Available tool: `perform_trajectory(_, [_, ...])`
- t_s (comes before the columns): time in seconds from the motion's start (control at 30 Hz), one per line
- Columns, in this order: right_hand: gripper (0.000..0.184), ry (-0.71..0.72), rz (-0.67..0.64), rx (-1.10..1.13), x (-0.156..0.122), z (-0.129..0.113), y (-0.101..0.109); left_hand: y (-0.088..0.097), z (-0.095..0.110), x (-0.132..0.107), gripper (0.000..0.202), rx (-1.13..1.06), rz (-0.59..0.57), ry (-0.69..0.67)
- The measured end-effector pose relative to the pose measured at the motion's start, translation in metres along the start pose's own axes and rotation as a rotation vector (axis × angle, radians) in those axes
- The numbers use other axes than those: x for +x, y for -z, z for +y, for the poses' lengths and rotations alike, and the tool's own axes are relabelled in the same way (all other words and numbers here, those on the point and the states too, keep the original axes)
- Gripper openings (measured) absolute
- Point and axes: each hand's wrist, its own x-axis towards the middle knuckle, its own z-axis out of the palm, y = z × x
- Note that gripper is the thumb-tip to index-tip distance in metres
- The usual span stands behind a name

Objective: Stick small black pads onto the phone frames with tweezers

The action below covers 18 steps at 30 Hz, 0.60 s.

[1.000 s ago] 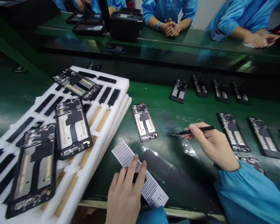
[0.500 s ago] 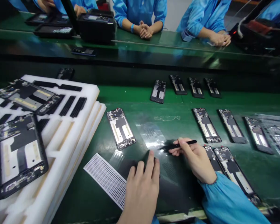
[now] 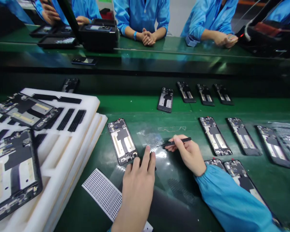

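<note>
Across the green surface [image 3: 140, 108], my left hand [image 3: 138, 183] had shifted its fingertips from the white dotted sheet [image 3: 100, 190] up past the opened phone [image 3: 123, 141] to the clear film [image 3: 148, 138]. Both hands thus worked there. Left fingers: extended, slightly parted; couldn't tell whether they gripped anything. Right hand [image 3: 187, 154]: pinched closed on black tweezers [image 3: 169, 143], tips at the film's right edge.

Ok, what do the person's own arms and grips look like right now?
The left grip and right grip are bare hands, no gloves. The right sleeve is loose, wrinkled blue cloth, gathered at its end, with no markings that I can see. Little of the left arm's covering is in frame.
</note>
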Motion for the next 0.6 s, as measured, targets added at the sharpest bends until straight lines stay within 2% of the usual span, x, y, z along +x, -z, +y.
perform_trajectory(0.23, [0.037, 0.035, -0.04, -0.067, -0.007, 0.007, 0.003, -0.013, 0.002, 0.003, 0.083, -0.036, -0.043, -0.002])
perform_trajectory(0.6, [0.033, 0.032, -0.032, -0.139, -0.009, 0.008, 0.005, -0.016, 0.004, 0.004, 0.084, -0.054, -0.023, -0.016])
